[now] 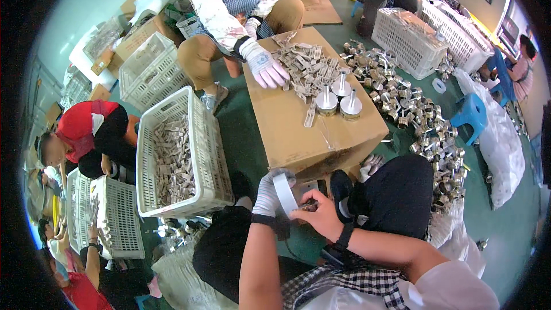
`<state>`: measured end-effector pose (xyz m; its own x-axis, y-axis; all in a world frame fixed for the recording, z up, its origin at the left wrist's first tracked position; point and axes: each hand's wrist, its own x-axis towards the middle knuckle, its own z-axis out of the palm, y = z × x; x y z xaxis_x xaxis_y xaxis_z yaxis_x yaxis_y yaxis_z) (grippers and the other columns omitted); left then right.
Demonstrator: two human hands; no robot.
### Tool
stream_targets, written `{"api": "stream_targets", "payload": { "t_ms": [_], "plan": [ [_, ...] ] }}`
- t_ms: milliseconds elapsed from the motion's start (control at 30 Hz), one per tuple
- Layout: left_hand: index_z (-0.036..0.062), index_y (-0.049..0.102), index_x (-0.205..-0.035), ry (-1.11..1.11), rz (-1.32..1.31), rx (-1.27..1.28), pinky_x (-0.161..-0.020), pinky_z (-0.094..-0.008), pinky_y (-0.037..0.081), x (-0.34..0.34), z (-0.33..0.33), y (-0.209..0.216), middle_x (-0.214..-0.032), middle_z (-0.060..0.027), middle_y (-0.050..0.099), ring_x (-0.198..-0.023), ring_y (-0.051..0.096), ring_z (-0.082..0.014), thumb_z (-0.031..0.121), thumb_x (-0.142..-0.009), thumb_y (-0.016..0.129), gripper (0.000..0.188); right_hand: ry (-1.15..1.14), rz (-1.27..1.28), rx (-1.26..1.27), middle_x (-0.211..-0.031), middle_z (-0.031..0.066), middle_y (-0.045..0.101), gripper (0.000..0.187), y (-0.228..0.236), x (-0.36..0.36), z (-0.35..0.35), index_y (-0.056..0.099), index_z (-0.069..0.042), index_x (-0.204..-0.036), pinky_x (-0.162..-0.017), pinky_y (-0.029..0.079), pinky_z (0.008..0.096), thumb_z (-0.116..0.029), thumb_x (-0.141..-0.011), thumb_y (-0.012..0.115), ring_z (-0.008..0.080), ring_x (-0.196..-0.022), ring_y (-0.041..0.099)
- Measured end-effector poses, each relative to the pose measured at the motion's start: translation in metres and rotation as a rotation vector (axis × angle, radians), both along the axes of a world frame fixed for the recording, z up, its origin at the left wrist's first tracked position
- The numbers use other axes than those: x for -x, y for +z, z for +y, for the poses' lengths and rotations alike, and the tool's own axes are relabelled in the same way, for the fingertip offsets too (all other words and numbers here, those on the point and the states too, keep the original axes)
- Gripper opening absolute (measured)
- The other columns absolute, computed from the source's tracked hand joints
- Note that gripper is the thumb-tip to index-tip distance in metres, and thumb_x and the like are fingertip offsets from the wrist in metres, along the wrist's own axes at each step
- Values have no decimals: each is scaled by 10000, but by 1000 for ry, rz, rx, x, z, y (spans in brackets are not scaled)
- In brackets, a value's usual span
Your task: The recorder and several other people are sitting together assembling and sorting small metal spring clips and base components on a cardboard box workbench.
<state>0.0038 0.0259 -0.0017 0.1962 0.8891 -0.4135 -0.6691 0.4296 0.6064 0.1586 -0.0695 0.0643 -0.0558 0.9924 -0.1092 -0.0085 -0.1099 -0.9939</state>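
My left hand (267,196), in a striped glove, is closed around a round thing with a wide pale band (284,194), tilted in front of the box. My bare right hand (322,217) is closed, fingertips pinched at the lower end of that band; a small brownish piece (310,205) shows by them, its kind unclear. Just beyond stands a cardboard box (287,138) bearing a heap of pale metal clips (313,69) and 3 round metal parts with upright stems (326,101). A co-worker's gloved hand (267,69) rests at the heap's left edge.
A white crate (221,181) of similar clips stands to my left. Many round metal parts (439,161) cover the floor at right, near a blue stool (470,116) and a white sack (499,155). More crates (407,51) stand far right. Other people sit around.
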Motion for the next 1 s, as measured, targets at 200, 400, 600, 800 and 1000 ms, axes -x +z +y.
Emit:
{"api": "stream_targets", "payload": {
  "t_ms": [200, 400, 600, 800, 1000],
  "plan": [
    [-2, 613, -843, -97, -65, 191, -678, -355, 524, 2, 10, 2, -804, -143, 633, -732, 617, -261, 91, -774, 565, 126, 31, -157, -143, -838, 6, 562, 317, 31, -38, 28, 526, -59, -903, -627, 422, 226, -70, -685, 756, 68, -700, 496],
    [-15, 614, -856, -72, 39, 5, -681, -311, 536, 1, 2, 4, -806, -138, 631, -712, 620, -243, 75, -780, 570, 126, 485, -767, -358, -819, 165, 572, 381, 90, -90, 91, 500, -60, -1007, -687, 446, 398, -82, -683, 699, 338, -764, 564],
    [2, 612, -877, -86, 62, -6, -612, -275, 514, -2, -2, 17, -790, -118, 630, -678, 607, -212, 53, -791, 557, 114, 588, -1083, -545, -874, 182, 557, 309, 61, -78, 138, 497, -49, -998, -689, 457, 454, -41, -707, 601, 369, -872, 553],
    [18, 589, -904, -67, 1, 170, -572, -312, 480, 4, -10, 35, -729, -102, 593, -642, 575, -217, 268, -811, 534, 272, 582, -1177, -602, -717, 203, 587, 155, 52, -54, 143, 502, -22, -920, -590, 473, 496, -68, -773, 503, 382, -698, 604],
    [24, 592, -867, -136, -39, 192, -556, -302, 458, -11, -10, 46, -688, -68, 565, -601, 549, -203, 232, -788, 529, 232, 486, -990, -529, -693, 186, 604, 107, 32, -64, 150, 560, -39, -815, -574, 478, 486, -128, -762, 536, 380, -659, 606]
  ]
}}
